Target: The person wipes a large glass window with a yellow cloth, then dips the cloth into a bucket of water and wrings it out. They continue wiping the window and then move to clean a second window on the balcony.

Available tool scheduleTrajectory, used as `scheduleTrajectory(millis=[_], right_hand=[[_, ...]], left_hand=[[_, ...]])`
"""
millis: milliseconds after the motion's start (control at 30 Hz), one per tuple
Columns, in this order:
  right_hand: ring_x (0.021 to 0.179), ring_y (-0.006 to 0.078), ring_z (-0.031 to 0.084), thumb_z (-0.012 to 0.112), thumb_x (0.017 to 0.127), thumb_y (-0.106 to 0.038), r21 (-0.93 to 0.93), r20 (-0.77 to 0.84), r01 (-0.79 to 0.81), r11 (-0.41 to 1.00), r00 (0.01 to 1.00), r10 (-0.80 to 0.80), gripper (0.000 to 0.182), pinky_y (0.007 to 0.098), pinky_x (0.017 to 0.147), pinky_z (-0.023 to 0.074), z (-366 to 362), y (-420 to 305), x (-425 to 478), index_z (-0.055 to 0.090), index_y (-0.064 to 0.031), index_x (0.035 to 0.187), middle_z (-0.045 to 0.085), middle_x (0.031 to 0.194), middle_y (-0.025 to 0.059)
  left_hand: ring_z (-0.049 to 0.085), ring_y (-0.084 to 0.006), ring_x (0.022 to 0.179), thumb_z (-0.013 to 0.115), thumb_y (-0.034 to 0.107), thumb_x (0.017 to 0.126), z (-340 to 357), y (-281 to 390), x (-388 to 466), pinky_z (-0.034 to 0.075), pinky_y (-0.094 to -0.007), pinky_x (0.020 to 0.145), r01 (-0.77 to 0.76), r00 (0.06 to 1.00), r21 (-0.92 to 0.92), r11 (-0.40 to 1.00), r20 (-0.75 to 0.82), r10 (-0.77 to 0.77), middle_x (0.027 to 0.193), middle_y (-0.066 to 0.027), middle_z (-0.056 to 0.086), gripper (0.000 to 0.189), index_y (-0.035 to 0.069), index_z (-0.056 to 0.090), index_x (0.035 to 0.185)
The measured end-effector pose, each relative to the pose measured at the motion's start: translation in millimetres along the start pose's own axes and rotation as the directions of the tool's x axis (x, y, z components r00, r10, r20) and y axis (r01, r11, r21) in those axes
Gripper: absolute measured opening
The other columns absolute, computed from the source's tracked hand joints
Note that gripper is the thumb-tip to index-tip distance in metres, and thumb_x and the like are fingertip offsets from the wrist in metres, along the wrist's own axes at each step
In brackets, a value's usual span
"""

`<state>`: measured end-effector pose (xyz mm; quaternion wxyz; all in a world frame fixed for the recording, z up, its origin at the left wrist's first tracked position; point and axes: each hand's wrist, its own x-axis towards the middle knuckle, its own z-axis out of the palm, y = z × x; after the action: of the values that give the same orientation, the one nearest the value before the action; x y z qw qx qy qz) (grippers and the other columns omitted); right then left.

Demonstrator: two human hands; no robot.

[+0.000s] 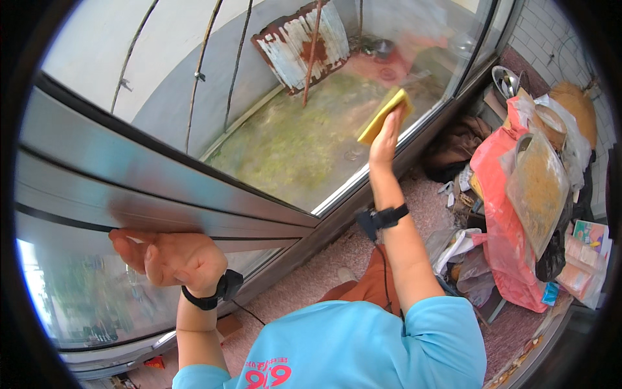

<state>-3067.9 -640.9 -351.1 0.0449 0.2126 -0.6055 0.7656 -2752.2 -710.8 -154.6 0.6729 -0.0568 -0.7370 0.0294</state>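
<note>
My right hand (pixel 387 133) holds a folded yellow cloth (pixel 384 115) flat against the window glass (pixel 291 155), near the lower right part of the pane. The palm and fingers lie along the cloth's back. My left hand (pixel 170 257) is at the metal window frame (pixel 160 209) on the left, palm turned up, fingers partly bent, with nothing seen in it. Whether its fingertips touch the frame cannot be told. A black band with a small device is strapped round each wrist.
On the right stand a red plastic bag (pixel 495 219), a clear bag of brown material (pixel 539 189) and a metal bowl (pixel 505 80). A tiled wall (pixel 534 34) rises behind. Beyond the glass are rusty bars and a corrugated metal sheet (pixel 303 46). A dark cable hangs from the right wristband.
</note>
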Motion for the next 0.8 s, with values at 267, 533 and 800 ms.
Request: scheduleTrajectory(millis=[267, 533, 800], right_hand=[[0.123, 0.0239, 0.04, 0.03, 0.099, -0.052, 0.415, -0.25, -0.447, 0.792, 0.781, 0.572, 0.058, 0.0369, 0.104, 0.0323, -29, 149, 28, 0.037, -0.0085, 0.136, 0.039, 0.135, 0.0087], [0.091, 0.0259, 0.057, 0.022, 0.095, -0.062, 0.419, 0.213, -0.908, -0.002, 0.097, 0.972, 0.059, 0.0469, 0.074, 0.0493, 12, 139, -153, 0.049, -0.0109, 0.111, 0.056, 0.101, 0.0091], [0.101, 0.0266, 0.055, 0.031, 0.099, -0.035, 0.432, 0.295, -0.901, -0.034, 0.106, 0.95, 0.035, 0.0473, 0.079, 0.048, 30, 28, -155, 0.048, -0.0094, 0.116, 0.054, 0.112, 0.0097]], left_hand=[[0.02, -0.0413, 0.139, 0.023, 0.029, 0.096, 3, -5, 0, 0.02, -0.0558, 0.114, -0.042, 0.998, 0.038, 0.998, 0.058, 0.039, 0.15, -0.0215, 0.017, 0.04, 0.009, 0.044, 0.124], [0.022, -0.0378, 0.139, 0.028, 0.031, 0.096, -2, -1, 2, 0.019, -0.0518, 0.115, -0.037, 0.995, 0.066, 0.997, 0.095, 0.03, 0.149, -0.0197, 0.018, 0.041, 0.009, 0.043, 0.127], [0.023, -0.0427, 0.138, 0.022, 0.032, 0.097, 11, -12, 0, 0.025, -0.0571, 0.111, -0.154, 0.988, 0.126, 0.98, -0.008, 0.156, 0.144, -0.024, 0.027, 0.044, 0.002, 0.049, 0.114]])
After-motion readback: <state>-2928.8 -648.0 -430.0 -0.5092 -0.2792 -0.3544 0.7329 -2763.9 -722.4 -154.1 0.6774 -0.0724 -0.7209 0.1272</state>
